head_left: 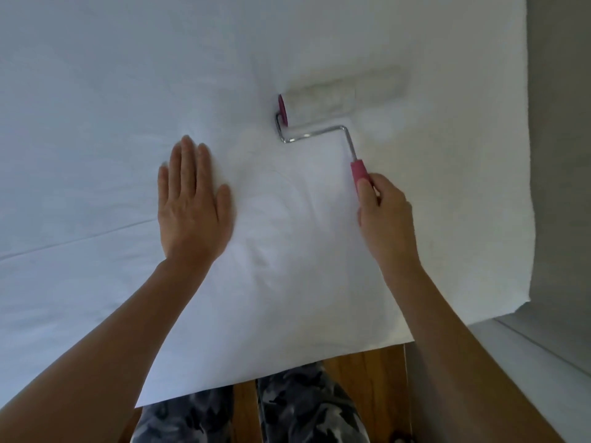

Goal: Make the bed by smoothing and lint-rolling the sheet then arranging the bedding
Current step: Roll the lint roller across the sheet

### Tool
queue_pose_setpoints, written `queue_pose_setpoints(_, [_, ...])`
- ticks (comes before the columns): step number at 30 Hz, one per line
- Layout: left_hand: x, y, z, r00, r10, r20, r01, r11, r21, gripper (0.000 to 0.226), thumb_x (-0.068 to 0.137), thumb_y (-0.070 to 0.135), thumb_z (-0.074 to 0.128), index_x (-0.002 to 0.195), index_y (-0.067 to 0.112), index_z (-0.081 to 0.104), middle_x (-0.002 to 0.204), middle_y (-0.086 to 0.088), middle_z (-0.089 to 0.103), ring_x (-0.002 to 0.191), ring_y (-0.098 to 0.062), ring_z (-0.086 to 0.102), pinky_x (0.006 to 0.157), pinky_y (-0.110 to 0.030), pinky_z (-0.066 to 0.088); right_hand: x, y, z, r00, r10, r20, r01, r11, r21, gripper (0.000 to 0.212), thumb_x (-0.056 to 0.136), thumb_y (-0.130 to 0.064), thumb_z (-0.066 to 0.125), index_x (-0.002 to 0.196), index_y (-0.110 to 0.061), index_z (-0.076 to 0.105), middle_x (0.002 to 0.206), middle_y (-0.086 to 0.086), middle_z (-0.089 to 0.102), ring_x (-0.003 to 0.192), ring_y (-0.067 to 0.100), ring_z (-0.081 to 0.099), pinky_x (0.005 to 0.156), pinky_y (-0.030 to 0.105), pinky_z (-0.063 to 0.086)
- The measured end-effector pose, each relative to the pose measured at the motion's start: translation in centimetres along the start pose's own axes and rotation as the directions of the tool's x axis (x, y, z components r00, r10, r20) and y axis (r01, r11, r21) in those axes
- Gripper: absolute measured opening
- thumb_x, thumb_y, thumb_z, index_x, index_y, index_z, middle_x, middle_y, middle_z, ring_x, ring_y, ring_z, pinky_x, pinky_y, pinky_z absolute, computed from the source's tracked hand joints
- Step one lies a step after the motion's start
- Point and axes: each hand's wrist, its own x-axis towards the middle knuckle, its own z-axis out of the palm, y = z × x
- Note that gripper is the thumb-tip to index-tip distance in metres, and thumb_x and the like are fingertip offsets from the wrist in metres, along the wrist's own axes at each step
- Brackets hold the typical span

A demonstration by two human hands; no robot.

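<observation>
A white sheet (112, 107) covers the bed and fills most of the view, with faint wrinkles near its middle. My left hand (192, 206) lies flat on the sheet, fingers straight and together. My right hand (383, 215) grips the pink handle of a lint roller (339, 100). Its wide whitish roll lies on the sheet beyond my hands, joined to the handle by a bent metal rod. A pink cap closes the roll's left end. The roll looks blurred.
The bed's right edge drops beside a grey wall (559, 123), and a pale ledge (527, 353) runs at the lower right. At the near edge of the bed, wooden floor (367, 378) and my patterned trouser legs (300, 407) show.
</observation>
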Motion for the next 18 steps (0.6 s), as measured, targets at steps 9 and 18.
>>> queue_pose_setpoints(9, [0.0, 0.2, 0.2, 1.000, 0.002, -0.011, -0.002, 1.000, 0.001, 0.062, 0.100, 0.034, 0.024, 0.152, 0.002, 0.018, 0.160, -0.019, 0.014, 0.149, -0.030, 0.011, 0.121, -0.037, 0.000, -13.0, 8.9, -2.9, 0.970, 0.226, 0.094, -0.221, 0.973, -0.063, 0.024, 0.099, -0.024, 0.046, 0.113, -0.013, 0.063, 0.061, -0.006, 0.055, 0.053, 0.013, 0.052, 0.050, 0.031, 0.049])
queue_pose_setpoints(18, [0.0, -0.1, -0.2, 1.000, 0.022, -0.011, -0.022, 0.999, -0.032, 0.062, 0.100, 0.035, 0.023, 0.152, 0.002, 0.021, 0.160, -0.019, 0.015, 0.149, -0.030, 0.011, 0.121, -0.038, 0.003, 1.4, -2.0, -0.1, 1.000, 0.011, 0.002, -0.011, 0.998, 0.068, 0.026, 0.099, -0.033, 0.043, 0.100, -0.018, 0.064, 0.073, -0.002, 0.059, 0.074, 0.027, 0.063, 0.065, 0.032, 0.047])
